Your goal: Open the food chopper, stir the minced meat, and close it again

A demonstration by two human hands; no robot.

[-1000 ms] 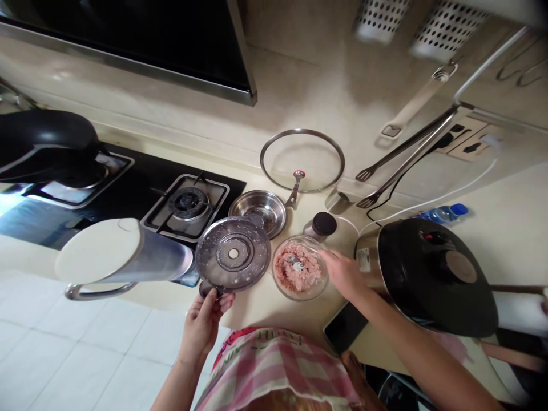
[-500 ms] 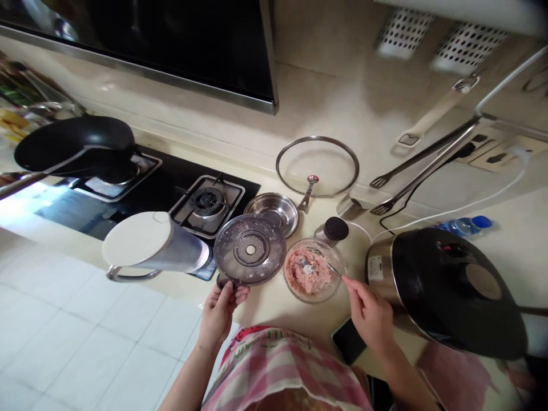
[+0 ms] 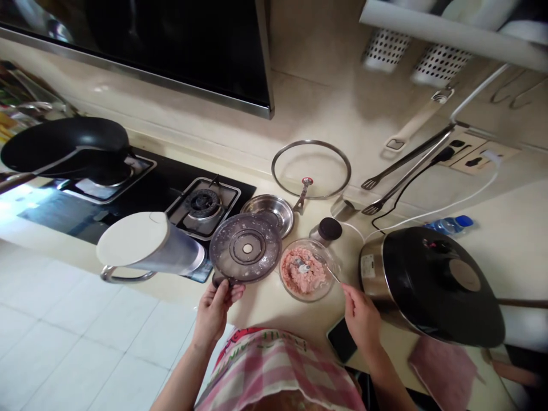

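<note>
My left hand (image 3: 214, 311) grips the near edge of a round dark transparent lid (image 3: 245, 249), held flat above the counter edge. My right hand (image 3: 362, 319) pinches the handle of a metal spoon (image 3: 321, 265) whose bowl rests in pink minced meat inside a glass bowl (image 3: 307, 270). The glass bowl sits on the cream counter (image 3: 274, 308) between the lid and a rice cooker (image 3: 432, 282).
A white-lidded jug (image 3: 145, 245) lies left of the lid. Behind are a steel bowl (image 3: 269, 211), a glass pan lid (image 3: 311, 169) against the wall, a dark-capped jar (image 3: 327, 230), a gas hob (image 3: 201, 205) and black pan (image 3: 64, 145). A phone (image 3: 341, 340) lies at the counter edge.
My right hand left the bowl's rim, drew back toward me and now holds the spoon handle. The left hand keeps the lid. The view shifted slightly.
</note>
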